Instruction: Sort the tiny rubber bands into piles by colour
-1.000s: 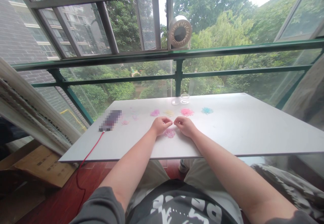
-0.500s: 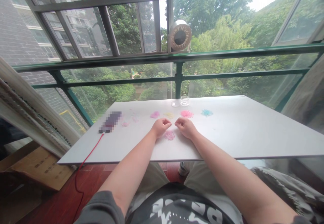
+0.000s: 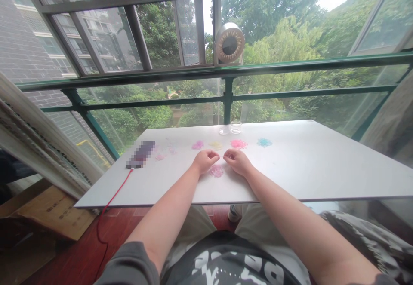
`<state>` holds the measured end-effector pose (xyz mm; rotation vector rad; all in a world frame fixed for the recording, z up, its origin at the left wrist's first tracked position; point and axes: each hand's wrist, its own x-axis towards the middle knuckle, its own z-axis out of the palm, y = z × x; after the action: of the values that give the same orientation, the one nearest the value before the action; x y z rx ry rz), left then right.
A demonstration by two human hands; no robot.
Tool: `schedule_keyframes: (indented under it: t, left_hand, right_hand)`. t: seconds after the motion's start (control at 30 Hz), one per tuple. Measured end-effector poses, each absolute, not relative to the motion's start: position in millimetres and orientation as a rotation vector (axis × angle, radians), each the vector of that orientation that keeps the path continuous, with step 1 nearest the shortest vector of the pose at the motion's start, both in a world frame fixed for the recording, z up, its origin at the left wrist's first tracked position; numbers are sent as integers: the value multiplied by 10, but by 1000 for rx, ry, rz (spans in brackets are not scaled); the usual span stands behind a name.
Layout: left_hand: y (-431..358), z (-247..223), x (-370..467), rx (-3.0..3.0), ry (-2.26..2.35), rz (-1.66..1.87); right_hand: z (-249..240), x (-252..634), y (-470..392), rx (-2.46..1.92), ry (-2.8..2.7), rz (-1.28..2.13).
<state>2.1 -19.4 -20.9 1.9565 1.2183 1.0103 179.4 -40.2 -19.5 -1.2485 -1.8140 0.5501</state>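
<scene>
My left hand and my right hand face each other just above the white table, a small gap between them. Both have thumb and fingers pinched together; whatever sits in the pinches is too small to make out. Below and between them lies a pile of pinkish-purple small pieces. Beyond the hands, in a row, are a purple pile, a pale yellow pile, a bright pink pile and a teal pile.
Two clear round containers stand at the table's far edge. On the left lies a blurred dark device with a red cable running off the edge. Fainter pink pieces lie beside it. A cardboard box is on the floor.
Both hands keep their pinched pose, nearly in place. The view has shifted very slightly; the piles and containers stay where they were.
</scene>
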Motion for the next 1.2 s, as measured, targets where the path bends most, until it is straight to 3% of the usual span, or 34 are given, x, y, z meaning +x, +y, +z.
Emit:
schedule_keyframes:
  t: [1.2]
  left_hand:
    - [-226, -203, 39, 2054, 1233, 971]
  right_hand:
    - [-201, 1806, -415, -1218, -1914, 616]
